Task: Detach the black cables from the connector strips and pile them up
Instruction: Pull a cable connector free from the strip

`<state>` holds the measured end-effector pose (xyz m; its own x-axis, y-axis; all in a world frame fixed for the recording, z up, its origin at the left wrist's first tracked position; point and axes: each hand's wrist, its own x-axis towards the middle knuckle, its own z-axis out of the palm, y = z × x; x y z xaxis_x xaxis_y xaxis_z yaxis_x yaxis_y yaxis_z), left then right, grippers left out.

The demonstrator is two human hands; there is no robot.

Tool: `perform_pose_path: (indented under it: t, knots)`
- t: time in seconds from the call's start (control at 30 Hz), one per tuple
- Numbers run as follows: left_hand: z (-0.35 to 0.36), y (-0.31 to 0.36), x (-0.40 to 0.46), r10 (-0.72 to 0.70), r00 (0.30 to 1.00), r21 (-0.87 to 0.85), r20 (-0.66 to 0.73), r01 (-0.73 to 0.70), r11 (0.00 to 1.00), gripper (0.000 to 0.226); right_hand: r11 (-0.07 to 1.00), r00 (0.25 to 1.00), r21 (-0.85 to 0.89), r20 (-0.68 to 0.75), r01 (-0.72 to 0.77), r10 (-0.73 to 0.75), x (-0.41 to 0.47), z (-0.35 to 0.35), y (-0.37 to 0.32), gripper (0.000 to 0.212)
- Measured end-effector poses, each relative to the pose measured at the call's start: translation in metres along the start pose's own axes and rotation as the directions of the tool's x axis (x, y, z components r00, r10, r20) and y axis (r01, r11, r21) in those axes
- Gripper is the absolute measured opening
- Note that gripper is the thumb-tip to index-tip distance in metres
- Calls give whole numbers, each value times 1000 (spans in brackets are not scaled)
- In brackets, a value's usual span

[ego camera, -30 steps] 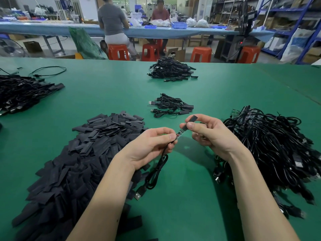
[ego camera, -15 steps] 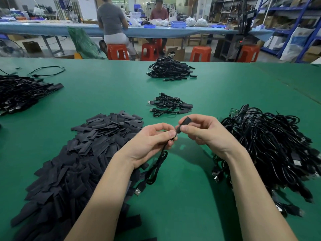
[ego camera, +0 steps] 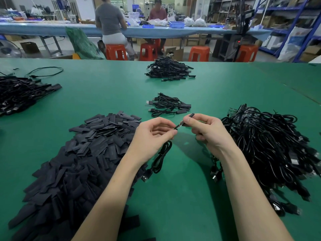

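My left hand (ego camera: 152,136) pinches the end of a coiled black cable (ego camera: 161,158) whose loops and USB plug hang down onto the green table (ego camera: 173,197). My right hand (ego camera: 206,131) pinches a small black connector strip (ego camera: 190,116) at that same cable end; the two hands are close together above the table. A small pile of black cables (ego camera: 167,105) lies just beyond my hands. A big tangled heap of cables with strips (ego camera: 271,146) lies to the right.
A large heap of flat black strips (ego camera: 83,153) covers the table to the left. Another cable pile (ego camera: 169,69) sits farther back and one more cable pile (ego camera: 19,94) at the far left. Two people sit at a blue bench (ego camera: 199,31) behind.
My hands first drew together at the cable end, then shifted slightly apart, with the black strip now sticking up past my right thumb. The cable coil hangs much as before.
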<state>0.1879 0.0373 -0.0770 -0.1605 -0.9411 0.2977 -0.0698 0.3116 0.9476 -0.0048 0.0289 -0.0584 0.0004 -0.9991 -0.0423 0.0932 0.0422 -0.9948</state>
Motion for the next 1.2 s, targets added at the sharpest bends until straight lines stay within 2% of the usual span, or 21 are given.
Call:
perform_pose_path:
  t: [0.2,0.43,0.6,0.87,0.93,1.07,1.2]
  knots:
    - [2,-3,-2,29,1000,25,-6,-29,999,16,998,999,62,11,-33,33,-2,3,0,31]
    - [3,-4,-3,57,998,15,9,-57,998,12,998,998,41,60,-38,36,-1,0,0,23]
    - [3,-4,-2,64,998,-4,-10,-64,998,10,999,992,28,123,-24,20,-2,3,4,34]
    - [3,-3,-2,60,997,-42,-53,-62,997,16,1000,990,-13,139,-4,5,-1,10,7,30]
    - [3,-3,0,58,995,-47,-77,-61,997,15,999,994,-26,107,35,-32,-2,14,6,21]
    - [5,-4,1,41,994,-74,-101,-49,996,12,980,980,-44,51,193,-190,-6,17,5,27]
    - [8,-7,1,37,992,-91,-120,-49,995,14,975,976,-33,-2,218,-218,-8,21,5,23]
